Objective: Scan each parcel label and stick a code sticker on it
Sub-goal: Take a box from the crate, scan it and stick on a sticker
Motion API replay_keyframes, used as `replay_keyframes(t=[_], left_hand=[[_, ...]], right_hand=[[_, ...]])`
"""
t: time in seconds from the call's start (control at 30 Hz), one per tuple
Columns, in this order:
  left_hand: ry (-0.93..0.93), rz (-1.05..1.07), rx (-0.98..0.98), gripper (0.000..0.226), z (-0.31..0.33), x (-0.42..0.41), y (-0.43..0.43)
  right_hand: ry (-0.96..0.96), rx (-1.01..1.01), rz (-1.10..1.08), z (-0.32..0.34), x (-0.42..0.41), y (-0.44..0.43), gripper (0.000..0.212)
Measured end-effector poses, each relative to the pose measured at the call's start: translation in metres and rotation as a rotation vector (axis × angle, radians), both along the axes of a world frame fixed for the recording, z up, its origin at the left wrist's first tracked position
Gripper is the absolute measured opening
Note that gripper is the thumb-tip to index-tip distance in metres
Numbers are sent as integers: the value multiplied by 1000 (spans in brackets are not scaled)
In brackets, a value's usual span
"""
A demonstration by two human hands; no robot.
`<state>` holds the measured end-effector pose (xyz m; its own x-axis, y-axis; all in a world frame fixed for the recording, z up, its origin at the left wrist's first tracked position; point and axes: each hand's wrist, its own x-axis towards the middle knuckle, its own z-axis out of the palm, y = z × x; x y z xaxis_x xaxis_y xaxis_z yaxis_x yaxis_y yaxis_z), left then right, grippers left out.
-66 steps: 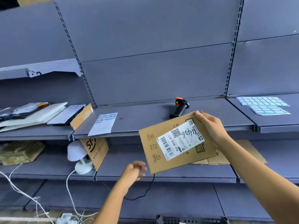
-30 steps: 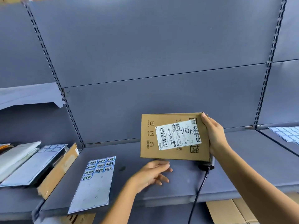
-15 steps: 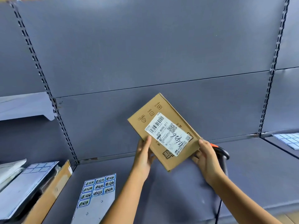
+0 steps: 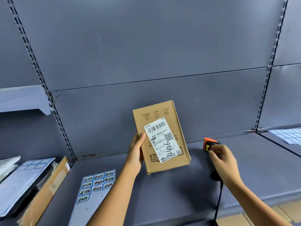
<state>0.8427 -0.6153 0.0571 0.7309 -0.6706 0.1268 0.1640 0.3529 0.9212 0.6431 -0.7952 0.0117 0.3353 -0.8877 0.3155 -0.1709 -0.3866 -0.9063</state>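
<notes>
Fingers (image 4: 141,138) gripping one parcel (image 4: 162,139), one scanner (image 4: 209,143) (right hand (image 4: 226,165))

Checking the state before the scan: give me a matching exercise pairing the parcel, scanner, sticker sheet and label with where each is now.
Things:
1 parcel
2 scanner
3 sticker sheet
4 label

Places:
A lying flat on the shelf, left of the parcel
B stuck on the parcel's front, facing the camera
C gripped by the right hand
D held up by the left hand

Pairs: 1-D, 2-C, 3-A, 4-B
</notes>
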Motion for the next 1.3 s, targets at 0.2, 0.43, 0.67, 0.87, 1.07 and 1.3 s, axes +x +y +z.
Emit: replay_keyframes(t=[0.2, 0.43, 0.67, 0.87, 1.07, 1.3], left_hand=[[-31, -29, 13, 28, -7, 0, 0], [-110, -63, 90, 45, -30, 1, -1], [-108, -85, 106, 47, -33, 8, -8], [-52, -80, 107, 45, -32, 12, -12], [-38, -77, 66, 37, -34, 13, -20], [-79, -65, 50, 52, -39, 17, -25]], right_hand=[[438, 170, -179, -19, -10, -29, 53], [426, 334, -123, -18, 7, -34, 43], [-312, 642, 253, 22, -1, 2, 29], [-553, 841, 768, 54, -7, 46, 62], [-233, 516, 622, 65, 4, 66, 48], [-16, 247, 443, 68, 4, 81, 35]])
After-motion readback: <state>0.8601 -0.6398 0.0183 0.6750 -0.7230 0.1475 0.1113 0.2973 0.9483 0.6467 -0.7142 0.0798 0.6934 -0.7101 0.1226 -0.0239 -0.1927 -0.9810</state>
